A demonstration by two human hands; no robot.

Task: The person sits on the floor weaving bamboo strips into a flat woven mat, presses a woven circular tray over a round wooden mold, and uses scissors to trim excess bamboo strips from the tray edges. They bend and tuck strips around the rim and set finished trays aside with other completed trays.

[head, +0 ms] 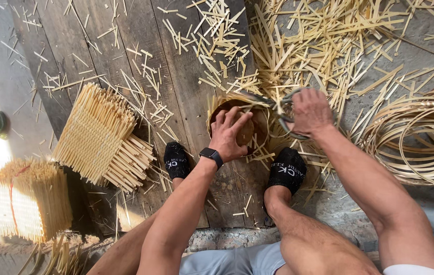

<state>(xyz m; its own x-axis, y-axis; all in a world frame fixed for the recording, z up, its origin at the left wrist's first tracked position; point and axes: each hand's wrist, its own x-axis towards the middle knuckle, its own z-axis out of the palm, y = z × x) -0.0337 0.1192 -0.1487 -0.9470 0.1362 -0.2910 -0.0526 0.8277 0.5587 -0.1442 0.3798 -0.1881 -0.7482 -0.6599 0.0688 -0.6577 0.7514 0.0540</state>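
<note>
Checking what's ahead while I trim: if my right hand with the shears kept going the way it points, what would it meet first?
Probably the rim of the round woven basket: the right hand aims the shears leftward at it.

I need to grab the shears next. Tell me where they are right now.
In the head view, the shears are in the right hand, right of centre, beside the small round basket that the left hand presses down, above the right foot.

place: bamboo weaving workshop | signs: bamboo offcuts (298, 46), woven mat stacks (97, 135), strip coils (420, 137), plank floor (125, 46)
</note>
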